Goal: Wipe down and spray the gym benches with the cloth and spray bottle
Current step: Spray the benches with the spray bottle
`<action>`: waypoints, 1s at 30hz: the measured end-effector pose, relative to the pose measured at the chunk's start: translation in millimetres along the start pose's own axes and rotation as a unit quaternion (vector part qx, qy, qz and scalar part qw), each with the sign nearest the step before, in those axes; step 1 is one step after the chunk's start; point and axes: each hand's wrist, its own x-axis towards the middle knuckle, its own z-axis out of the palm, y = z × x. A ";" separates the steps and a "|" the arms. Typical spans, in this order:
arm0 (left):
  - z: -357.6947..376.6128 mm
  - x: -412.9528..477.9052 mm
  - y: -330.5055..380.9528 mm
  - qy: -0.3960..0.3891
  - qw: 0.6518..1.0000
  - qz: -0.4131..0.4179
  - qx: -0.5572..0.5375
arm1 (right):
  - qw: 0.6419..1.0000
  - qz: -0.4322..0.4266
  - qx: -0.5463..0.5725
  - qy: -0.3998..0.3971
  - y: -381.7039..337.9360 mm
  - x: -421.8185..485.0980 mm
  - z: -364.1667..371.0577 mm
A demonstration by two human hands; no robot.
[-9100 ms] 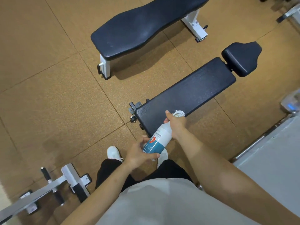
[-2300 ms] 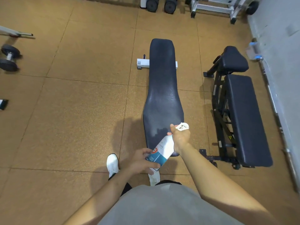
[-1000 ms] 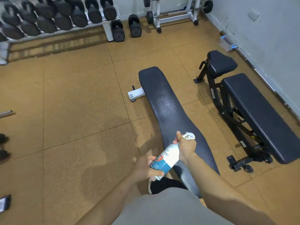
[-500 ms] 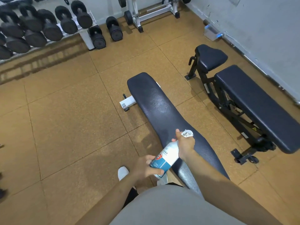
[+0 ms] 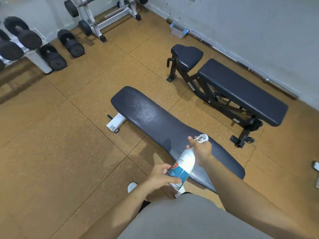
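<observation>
A white spray bottle [image 5: 183, 163] with a blue label is held in both hands over the near end of a flat dark bench [image 5: 155, 121]. My right hand [image 5: 201, 150] grips its neck and white trigger head. My left hand [image 5: 161, 175] cups the bottle's base. The nozzle points along the bench pad, which shows a dull misted patch near its middle. A second, adjustable black bench [image 5: 240, 91] with a separate seat pad stands to the right by the wall. No cloth is visible.
Dumbbells [image 5: 70, 43] on a white rack [image 5: 38, 63] line the back left. A white barbell stand [image 5: 103, 18] is at the back. A barbell [image 5: 241, 63] lies along the grey wall. My white shoe [image 5: 132, 186] is on the cork-coloured floor.
The view has swung left around the flat bench, so the bench now runs diagonally. Both hands keep the same hold on the bottle over the bench's near end.
</observation>
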 end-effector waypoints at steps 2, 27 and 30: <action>-17.3 -1.3 -4.4 -0.016 1.000 -0.007 -0.005 | 1.000 -0.003 0.007 0.027 6.6 -4.9 12.2; -138.9 -14.7 -30.3 0.070 0.996 0.013 -0.046 | 0.983 -0.147 -0.044 -0.096 -10.2 -58.0 158.0; -139.1 -16.3 -33.4 0.084 0.995 0.035 -0.038 | 0.984 -0.145 -0.087 -0.060 -7.3 -58.3 166.2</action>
